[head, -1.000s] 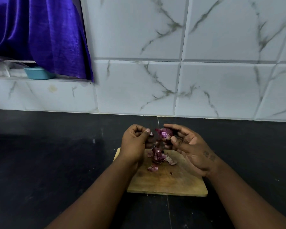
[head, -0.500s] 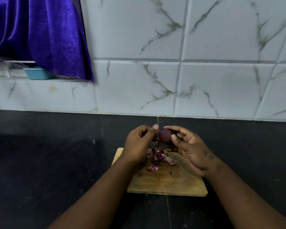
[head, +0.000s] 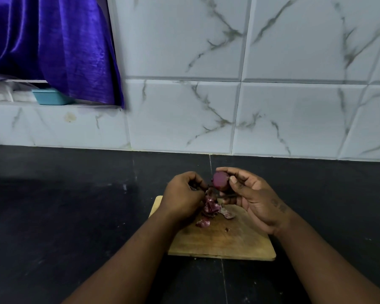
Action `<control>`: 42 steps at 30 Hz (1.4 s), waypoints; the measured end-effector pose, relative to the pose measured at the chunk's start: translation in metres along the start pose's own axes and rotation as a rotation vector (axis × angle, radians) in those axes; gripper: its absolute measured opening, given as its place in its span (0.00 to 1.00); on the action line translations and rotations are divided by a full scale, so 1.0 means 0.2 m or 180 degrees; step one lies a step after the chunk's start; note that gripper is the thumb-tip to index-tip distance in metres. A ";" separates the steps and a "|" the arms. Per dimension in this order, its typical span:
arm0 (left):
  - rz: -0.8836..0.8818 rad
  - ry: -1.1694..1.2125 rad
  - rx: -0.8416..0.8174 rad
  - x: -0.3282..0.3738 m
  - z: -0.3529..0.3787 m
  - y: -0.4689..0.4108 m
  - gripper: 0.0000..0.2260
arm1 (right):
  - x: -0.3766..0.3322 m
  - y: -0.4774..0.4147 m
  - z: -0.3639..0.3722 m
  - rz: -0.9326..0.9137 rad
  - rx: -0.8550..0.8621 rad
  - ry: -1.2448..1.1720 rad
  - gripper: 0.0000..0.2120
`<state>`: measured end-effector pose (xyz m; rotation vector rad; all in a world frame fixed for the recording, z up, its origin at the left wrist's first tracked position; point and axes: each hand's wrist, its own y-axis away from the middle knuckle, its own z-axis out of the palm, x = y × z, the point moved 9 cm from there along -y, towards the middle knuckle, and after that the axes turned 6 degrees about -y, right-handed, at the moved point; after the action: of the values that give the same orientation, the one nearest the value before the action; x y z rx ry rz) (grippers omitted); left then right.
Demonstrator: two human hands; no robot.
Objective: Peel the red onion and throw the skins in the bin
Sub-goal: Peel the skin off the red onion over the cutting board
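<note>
Right hand (head: 258, 199) grips onion (head: 220, 180), left hand (head: 182, 195) pinches skin (head: 205, 188)

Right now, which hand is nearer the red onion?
Right. The right hand holds the red onion in its fingertips; the left hand sits just beside it on its left, fingers curled, over the cutting board.

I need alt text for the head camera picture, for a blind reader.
A person's right hand holds a red onion above a wooden cutting board, while the left hand appears to pinch a strip of skin beside it. Loose purple skins lie on the board, which sits on a black counter below a tiled wall.
</note>
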<state>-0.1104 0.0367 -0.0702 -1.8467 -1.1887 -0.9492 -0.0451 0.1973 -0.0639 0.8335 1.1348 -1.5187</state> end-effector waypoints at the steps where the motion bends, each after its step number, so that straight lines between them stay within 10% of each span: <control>1: 0.0052 0.0038 0.0029 0.01 0.00 0.00 0.07 | 0.00 0.00 0.00 0.0016 -0.0014 0.0086 0.15; 17: 0.2111 -0.0973 0.0764 0.32 -0.07 0.13 0.08 | -0.03 0.00 -0.04 -0.0111 0.0233 0.0410 0.15; 42: 0.1600 -0.0745 0.1022 0.29 -0.05 0.13 0.04 | -0.05 -0.01 -0.05 -0.0465 0.0273 0.0639 0.09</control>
<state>-0.0717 0.0424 -0.0204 -1.8893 -0.8754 -0.2526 -0.0457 0.2101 -0.0571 0.9973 1.3082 -1.6410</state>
